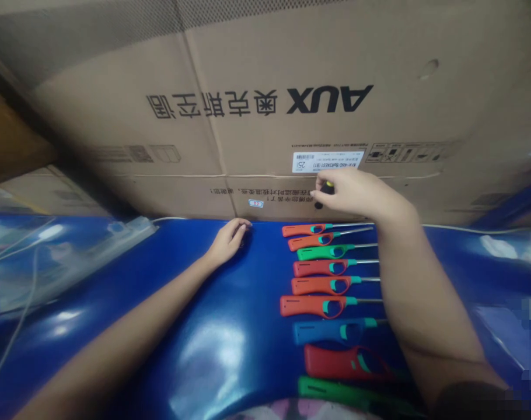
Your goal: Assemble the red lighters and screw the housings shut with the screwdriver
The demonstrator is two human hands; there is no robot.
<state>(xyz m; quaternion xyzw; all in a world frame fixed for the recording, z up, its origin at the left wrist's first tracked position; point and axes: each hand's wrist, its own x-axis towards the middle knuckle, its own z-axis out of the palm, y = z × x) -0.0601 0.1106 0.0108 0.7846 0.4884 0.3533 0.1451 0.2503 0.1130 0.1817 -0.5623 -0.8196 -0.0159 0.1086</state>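
My right hand (pixel 350 192) is closed around a small black tool with a yellow end (pixel 328 186), perhaps a screwdriver; most of it is hidden by the fingers. It is held above the far end of a column of long-necked gas lighters, in front of the cardboard box. Nearest below are two orange lighters (pixel 304 230), then a green lighter (pixel 321 252). Several more orange-red ones follow, then a blue lighter (pixel 327 331) and a dark red lighter (pixel 344 361). My left hand (pixel 227 240) rests on the blue tabletop (pixel 195 326), loosely curved, thumb apart from the fingers, with nothing visible in it.
A big cardboard box (pixel 248 64) with upside-down print stands along the table's back edge. Clear plastic bags (pixel 86 274) and a white cable (pixel 29 297) lie at the left. Whitish plastic (pixel 498 247) lies at the right. Another green lighter (pixel 335 389) is closest to me.
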